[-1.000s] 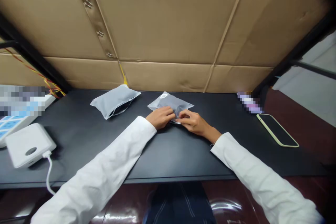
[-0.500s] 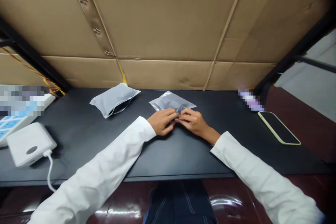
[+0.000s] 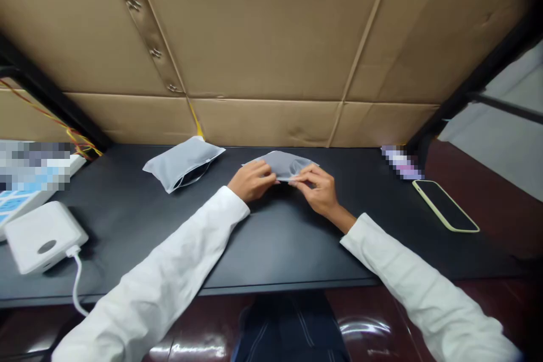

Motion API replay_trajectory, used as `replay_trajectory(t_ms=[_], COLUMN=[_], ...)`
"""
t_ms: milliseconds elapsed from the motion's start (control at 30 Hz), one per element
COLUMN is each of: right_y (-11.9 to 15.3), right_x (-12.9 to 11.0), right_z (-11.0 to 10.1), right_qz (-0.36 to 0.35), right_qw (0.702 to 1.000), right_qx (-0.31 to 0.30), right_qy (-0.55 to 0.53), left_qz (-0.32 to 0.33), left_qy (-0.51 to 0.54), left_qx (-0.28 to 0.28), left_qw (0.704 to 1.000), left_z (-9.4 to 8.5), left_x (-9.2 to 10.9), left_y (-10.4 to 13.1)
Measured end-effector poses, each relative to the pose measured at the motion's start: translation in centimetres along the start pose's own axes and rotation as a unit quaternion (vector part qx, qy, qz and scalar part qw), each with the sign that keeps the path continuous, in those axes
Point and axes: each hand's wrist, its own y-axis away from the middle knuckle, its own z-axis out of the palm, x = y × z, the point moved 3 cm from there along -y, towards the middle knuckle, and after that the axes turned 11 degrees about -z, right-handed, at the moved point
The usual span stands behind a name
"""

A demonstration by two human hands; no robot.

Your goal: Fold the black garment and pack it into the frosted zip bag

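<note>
A frosted plastic bag (image 3: 282, 164) is at the middle of the black table (image 3: 292, 243), its near edge raised towards me. My left hand (image 3: 253, 180) pinches that near edge on the left. Close beside it, my right hand (image 3: 318, 188) grips the same edge between thumb and fingers. Further left lies a second frosted bag (image 3: 182, 159) with its mouth gaping, and neither hand touches it.
On the left are a white box-shaped device (image 3: 44, 236) with a cable and a white power strip (image 3: 25, 195). To the right lies a phone in a pale green case (image 3: 445, 206), near a pixelated item (image 3: 403, 163). Cardboard (image 3: 263, 39) stands behind the table.
My hands have moved slightly apart and away from me along the bag's near edge. The bag's near edge now shows between them, and its shape is wider and flatter.
</note>
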Motion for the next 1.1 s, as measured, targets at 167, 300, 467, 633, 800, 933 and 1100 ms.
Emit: replay_trajectory(t_ms=[167,300,467,633,800,933,1100], right_y=[-1.0,-0.5,0.6,1.0,1.2,1.1,1.1], right_x=[3.1,6.4,8.2,7.4,6.5,6.3,6.9], right_z=[-2.6,-4.2,-4.3,-2.8,-2.1,-2.1,-2.2], right_qz=[0.07,0.118,0.176,0.156,0.145,0.111,0.096], right_qw=[0.99,0.989,0.984,0.983,0.98,0.978,0.965], right_qx=[0.107,0.088,-0.013,-0.095,-0.126,-0.146,-0.193], right_qy=[-0.054,-0.035,0.037,0.023,0.049,0.098,0.146], left_qz=[-0.057,-0.088,-0.145,-0.217,-0.23,-0.211,-0.234], left_qy=[-0.071,-0.049,0.02,0.096,0.107,0.093,0.077], left_qx=[-0.014,-0.033,-0.08,-0.129,-0.129,-0.156,-0.187], left_qw=[0.996,0.994,0.986,0.963,0.959,0.96,0.951], left_z=[-0.4,-0.2,0.8,2.2,3.6,4.2,4.0], left_x=[-4.5,-5.6,-5.1,-5.5,-5.3,-4.7,-5.0], left_y=[0.9,1.7,2.5,3.3,3.7,3.6,3.5])
